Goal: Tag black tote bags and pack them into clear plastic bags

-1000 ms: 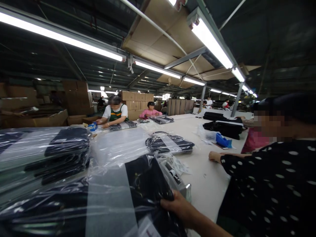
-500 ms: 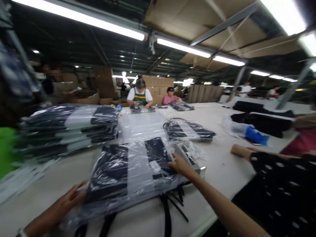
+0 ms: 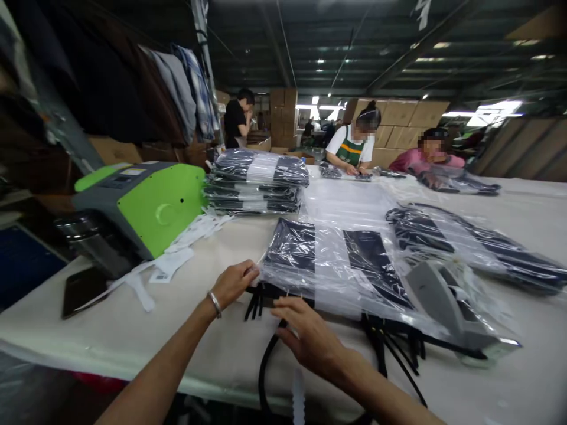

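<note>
A clear plastic bag with a dark folded garment (image 3: pixel 336 262) lies on the white table (image 3: pixel 110 330) in front of me. Black straps (image 3: pixel 390 342) stick out from under its near edge. My left hand (image 3: pixel 233 283), a bracelet on its wrist, is closed in a pinch on the bag's near left corner. My right hand (image 3: pixel 305 336) rests on the straps at the bag's near edge with its fingers bent over them. A grey tape dispenser (image 3: pixel 452 307) sits just right of the bag.
A green and grey machine (image 3: pixel 142 203) stands at the left, with paper tags (image 3: pixel 177 257) and a dark phone (image 3: pixel 82 289) beside it. A stack of bagged garments (image 3: pixel 257 186) lies behind, more bags (image 3: pixel 469 248) at the right. Two people work at the far end.
The view swung left and down. My right hand came off the bag's far right side to its near edge, and my left hand closed on the bag's corner.
</note>
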`<control>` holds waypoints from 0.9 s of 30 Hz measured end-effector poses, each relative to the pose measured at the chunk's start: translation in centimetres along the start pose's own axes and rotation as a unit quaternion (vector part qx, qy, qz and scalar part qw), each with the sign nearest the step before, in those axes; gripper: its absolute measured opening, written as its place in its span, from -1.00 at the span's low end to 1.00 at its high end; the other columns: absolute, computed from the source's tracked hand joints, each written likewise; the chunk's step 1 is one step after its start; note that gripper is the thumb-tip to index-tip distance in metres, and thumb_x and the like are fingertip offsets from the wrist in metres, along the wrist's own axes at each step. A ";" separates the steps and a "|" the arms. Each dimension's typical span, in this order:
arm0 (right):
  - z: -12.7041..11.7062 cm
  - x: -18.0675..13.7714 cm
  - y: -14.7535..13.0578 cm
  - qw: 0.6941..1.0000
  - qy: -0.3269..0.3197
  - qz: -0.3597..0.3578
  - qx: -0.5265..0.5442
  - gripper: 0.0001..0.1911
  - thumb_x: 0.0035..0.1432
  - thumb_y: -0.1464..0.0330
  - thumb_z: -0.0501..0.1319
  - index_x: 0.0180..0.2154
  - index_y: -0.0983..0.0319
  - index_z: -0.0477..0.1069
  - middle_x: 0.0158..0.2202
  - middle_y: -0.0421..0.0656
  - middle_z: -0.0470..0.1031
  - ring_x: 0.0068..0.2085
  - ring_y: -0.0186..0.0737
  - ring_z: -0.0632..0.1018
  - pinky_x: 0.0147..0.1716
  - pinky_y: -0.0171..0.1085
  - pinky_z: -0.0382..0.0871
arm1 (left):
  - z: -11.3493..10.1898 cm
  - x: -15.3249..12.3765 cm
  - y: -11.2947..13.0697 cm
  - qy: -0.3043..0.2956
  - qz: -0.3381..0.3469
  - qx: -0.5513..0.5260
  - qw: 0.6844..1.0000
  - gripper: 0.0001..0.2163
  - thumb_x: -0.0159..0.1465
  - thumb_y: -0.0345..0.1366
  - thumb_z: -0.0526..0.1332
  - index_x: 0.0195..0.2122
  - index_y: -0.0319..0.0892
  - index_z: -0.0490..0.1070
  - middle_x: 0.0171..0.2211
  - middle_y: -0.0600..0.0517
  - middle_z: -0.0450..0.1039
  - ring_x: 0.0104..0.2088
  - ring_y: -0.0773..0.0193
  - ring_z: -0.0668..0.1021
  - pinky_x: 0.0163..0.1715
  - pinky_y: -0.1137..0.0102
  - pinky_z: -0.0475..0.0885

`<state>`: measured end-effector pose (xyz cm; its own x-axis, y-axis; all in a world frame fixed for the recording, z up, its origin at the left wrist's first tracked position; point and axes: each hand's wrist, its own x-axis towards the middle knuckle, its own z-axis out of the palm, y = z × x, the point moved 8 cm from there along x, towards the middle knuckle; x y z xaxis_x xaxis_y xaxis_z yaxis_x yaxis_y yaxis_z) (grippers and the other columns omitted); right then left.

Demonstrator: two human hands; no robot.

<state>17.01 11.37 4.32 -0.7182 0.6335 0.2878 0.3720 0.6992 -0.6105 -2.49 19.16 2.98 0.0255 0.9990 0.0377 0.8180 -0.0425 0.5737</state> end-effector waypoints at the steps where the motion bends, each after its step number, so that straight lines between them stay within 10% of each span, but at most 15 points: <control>1: 0.1 1.6 0.6 0.999 0.027 0.004 -0.026 -0.60 0.21 0.46 0.23 0.09 0.29 0.45 0.18 0.06 0.43 0.23 -0.01 0.39 0.26 -0.01 0.25 | -0.4 0.2 -0.1 0.009 -0.002 0.003 1.000 -0.69 0.33 -0.03 0.00 -0.38 -0.11 0.35 -0.49 0.11 0.41 -0.42 0.25 0.46 -0.33 0.40 0.30; 9: 3.6 10.3 2.4 0.984 -0.052 0.020 -0.169 -0.80 0.27 0.29 0.26 -0.17 0.27 0.57 -0.04 -0.02 0.56 0.07 -0.05 0.52 0.12 -0.16 0.33 | -1.9 0.7 -0.8 0.029 -0.028 0.028 0.999 -0.72 0.40 -0.10 -0.06 -0.31 -0.05 0.34 -0.49 0.11 0.52 -0.42 0.22 0.54 -0.39 0.40 0.25; 21: -1.2 10.5 4.5 0.979 -0.021 0.150 -0.138 -0.75 0.23 0.32 0.16 -0.48 0.23 0.42 -0.41 -0.19 0.52 -0.36 -0.27 0.45 -0.35 -0.30 0.14 | -3.7 -0.5 -5.8 0.161 -0.063 -0.055 0.983 -0.84 0.34 -0.25 0.04 -0.37 -0.10 0.32 -0.37 0.03 0.53 -0.37 0.25 0.56 -0.33 0.41 0.35; 27: -0.1 10.6 3.9 0.966 0.002 0.133 -0.221 -0.72 0.27 0.25 0.15 -0.43 0.20 0.49 -0.39 -0.14 0.54 -0.27 -0.18 0.49 -0.25 -0.27 0.22 | -4.7 -1.9 -2.2 0.238 -0.022 -0.171 0.956 -0.75 0.40 -0.11 -0.08 -0.25 -0.10 0.30 -0.42 0.09 0.49 -0.40 0.29 0.56 -0.33 0.44 0.43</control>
<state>10.92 20.87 5.07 -0.5609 0.8107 0.1678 0.7586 0.5845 -0.2880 -6.99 17.33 5.48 -0.3362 0.8828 0.3282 0.5738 -0.0844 0.8146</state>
